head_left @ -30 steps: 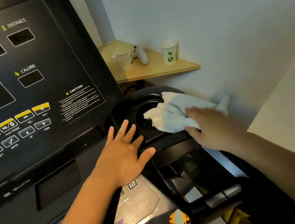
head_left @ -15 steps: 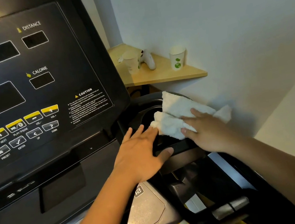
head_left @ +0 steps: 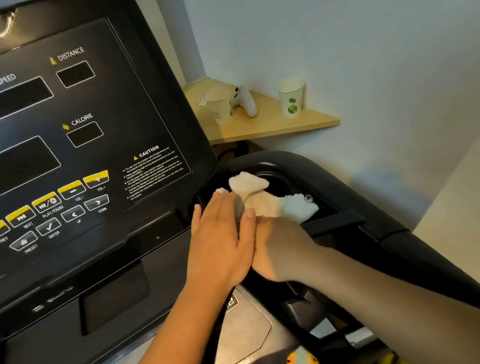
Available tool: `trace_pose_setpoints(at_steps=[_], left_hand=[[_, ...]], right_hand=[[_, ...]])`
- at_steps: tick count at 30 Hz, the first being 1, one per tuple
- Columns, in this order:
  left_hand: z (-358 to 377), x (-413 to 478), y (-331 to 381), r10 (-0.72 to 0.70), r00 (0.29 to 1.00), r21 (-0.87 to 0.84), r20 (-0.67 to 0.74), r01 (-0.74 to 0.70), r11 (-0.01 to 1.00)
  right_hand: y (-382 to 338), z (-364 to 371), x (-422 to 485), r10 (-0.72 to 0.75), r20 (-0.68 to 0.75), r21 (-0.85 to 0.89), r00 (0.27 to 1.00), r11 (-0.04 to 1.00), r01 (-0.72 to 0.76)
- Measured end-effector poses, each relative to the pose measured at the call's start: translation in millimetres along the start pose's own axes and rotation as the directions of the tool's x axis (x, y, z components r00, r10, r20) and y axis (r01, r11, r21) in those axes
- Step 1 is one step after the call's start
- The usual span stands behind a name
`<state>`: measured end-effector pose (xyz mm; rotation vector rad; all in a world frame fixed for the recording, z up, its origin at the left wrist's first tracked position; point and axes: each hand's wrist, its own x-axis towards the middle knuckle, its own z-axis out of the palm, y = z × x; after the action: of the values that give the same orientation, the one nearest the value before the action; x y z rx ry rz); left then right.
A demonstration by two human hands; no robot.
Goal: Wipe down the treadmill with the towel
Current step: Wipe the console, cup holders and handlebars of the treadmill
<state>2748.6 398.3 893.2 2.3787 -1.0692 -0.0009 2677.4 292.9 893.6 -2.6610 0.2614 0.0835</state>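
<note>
One treadmill (head_left: 77,164) fills the left side. One white towel (head_left: 262,198) lies bunched at the rim of its single cup holder (head_left: 284,187). Two bare hands are in view: the left hand (head_left: 220,245) and the right hand (head_left: 279,251), pressed side by side. On the one wooden corner shelf (head_left: 273,123) stand two paper cups, one (head_left: 218,106) near its left edge and one (head_left: 291,98) toward its right corner, with one white game controller (head_left: 245,99) between them. The console carries four yellow buttons (head_left: 45,203) (a fifth may be cut off) and four dark arrow-shaped ones (head_left: 74,215).
</note>
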Motion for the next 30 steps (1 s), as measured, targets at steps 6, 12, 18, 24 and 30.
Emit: trace_pose_setpoints(at_steps=[6,12,18,24,30], left_hand=[[0,-2,-4,-0.013,1.0,-0.059,-0.001,0.013,0.998],[-1,1,-1,-0.059,0.998,-0.074,-0.015,0.058,0.996],[-1,1,-1,-0.129,0.991,-0.033,0.023,0.13,0.991],[-6,-3,0,-0.138,0.99,0.003,-0.037,0.138,0.99],[-5,-8,3,-0.164,0.982,0.036,-0.093,0.168,0.985]], right_hand=[[33,-14,-1,0.114,0.033,-0.054,0.993,0.992,-0.112],[9,-3,11,0.012,0.022,-0.03,1.0,0.999,-0.012],[24,-2,5,-0.086,0.063,-0.011,0.994,0.996,0.087],[11,-3,49,-0.049,0.204,-0.009,0.978,0.999,0.052],[15,-8,37,-0.121,0.185,-0.058,0.975,0.989,0.134]])
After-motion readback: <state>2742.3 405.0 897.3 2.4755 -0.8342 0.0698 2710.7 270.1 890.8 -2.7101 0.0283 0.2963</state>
